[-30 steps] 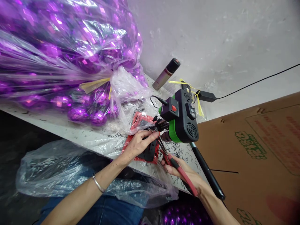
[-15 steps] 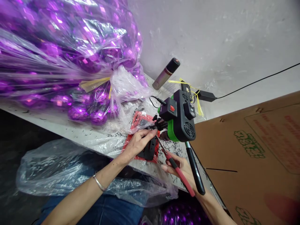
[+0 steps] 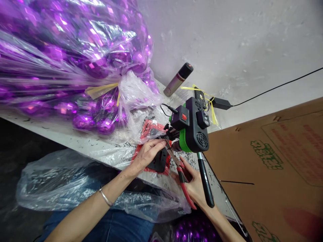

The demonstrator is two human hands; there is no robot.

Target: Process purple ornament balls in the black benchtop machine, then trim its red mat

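My right hand (image 3: 193, 183) is closed around long-nose pliers (image 3: 183, 185) with red and black handles. Their metal jaws point up and left, reaching the fingertips of my left hand (image 3: 147, 154). Those left fingers are pinched together beside a black and green device (image 3: 195, 126) with a red switch, and whatever they hold is too small to make out. Below the left hand lies a black plate (image 3: 158, 163) on a red mat (image 3: 137, 151). A black-handled lever (image 3: 206, 183) sticks out of the device, passing over my right forearm.
Large clear bags of shiny purple balls (image 3: 83, 50) fill the left of the table (image 3: 96, 144). A capped spray can (image 3: 178, 79) stands behind. A cardboard box (image 3: 242, 158) is on the right. Black scraps litter the tabletop, and a plastic bag (image 3: 75, 181) covers my lap.
My right hand has shifted left, swinging the pliers to a steeper angle with the handles lower left. The left hand has barely moved.
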